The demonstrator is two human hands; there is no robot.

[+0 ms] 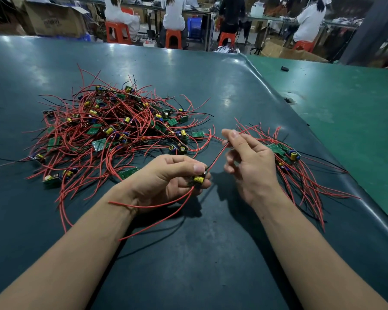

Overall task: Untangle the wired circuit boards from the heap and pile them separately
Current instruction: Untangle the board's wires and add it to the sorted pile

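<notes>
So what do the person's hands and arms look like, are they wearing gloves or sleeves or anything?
No gloves and no sleeves in view. Both forearms are bare from the lower edge of the picture up to the wrists. The left hand and the right hand are bare too, with short, unpainted nails. No watch, ring, bracelet or wrist strap shows on either one.

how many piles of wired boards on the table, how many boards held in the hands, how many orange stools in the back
Piles of wired boards: 2, the big heap and the small sorted pile
Boards in hand: 1, the held board gripped by the left hand, its wire pinched by the right hand
Orange stools: 4
Total: 7
</notes>
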